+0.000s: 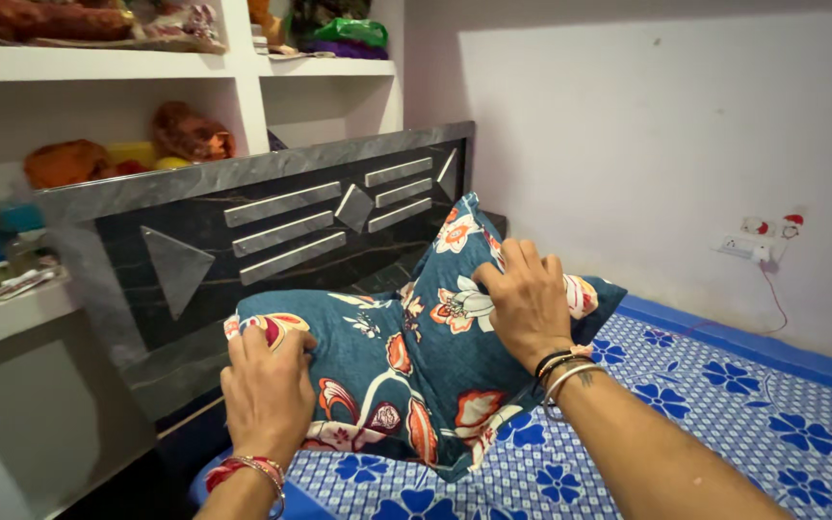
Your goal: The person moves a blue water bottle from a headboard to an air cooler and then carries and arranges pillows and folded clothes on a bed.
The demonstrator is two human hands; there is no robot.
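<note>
Pillow (406, 356), teal with red and white flowers, stands propped at the head edge of the bed (724, 424), leaning toward the dark headboard (272, 231). Left hand (267, 390) lies spread, fingers curled over its left upper corner. Right hand (527, 299) grips the right upper corner, fingers closed into the cloth. Blue flowered sheet (628, 433) beneath.

Bright even light, sharp centre, warped edges
</note>
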